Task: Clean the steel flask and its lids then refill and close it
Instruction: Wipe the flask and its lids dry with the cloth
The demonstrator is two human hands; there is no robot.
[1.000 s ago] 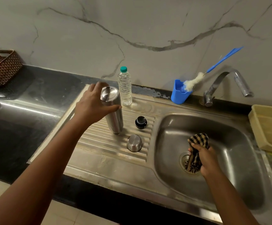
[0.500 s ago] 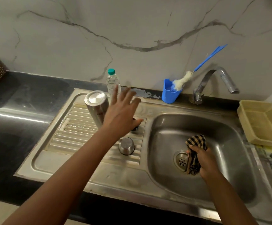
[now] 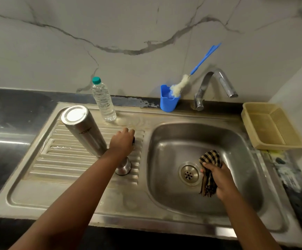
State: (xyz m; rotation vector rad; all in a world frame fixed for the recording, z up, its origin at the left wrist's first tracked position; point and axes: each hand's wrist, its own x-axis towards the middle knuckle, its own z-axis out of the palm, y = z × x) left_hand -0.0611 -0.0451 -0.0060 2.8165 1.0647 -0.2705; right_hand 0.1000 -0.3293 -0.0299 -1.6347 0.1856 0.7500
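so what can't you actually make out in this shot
- Black inner lid: head view, almost wholly under the left hand; whether the grip has closed on it cannot be told.
- Steel cap: partly behind the left forearm.
- Flask: stands inverted, mouth hidden.
- Checked cloth: its middle is bunched inside the right hand.

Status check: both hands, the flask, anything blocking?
Left hand over black lid, grip unclear. Right hand grips checked cloth. Flask inverted on drainboard. Nothing blocking.
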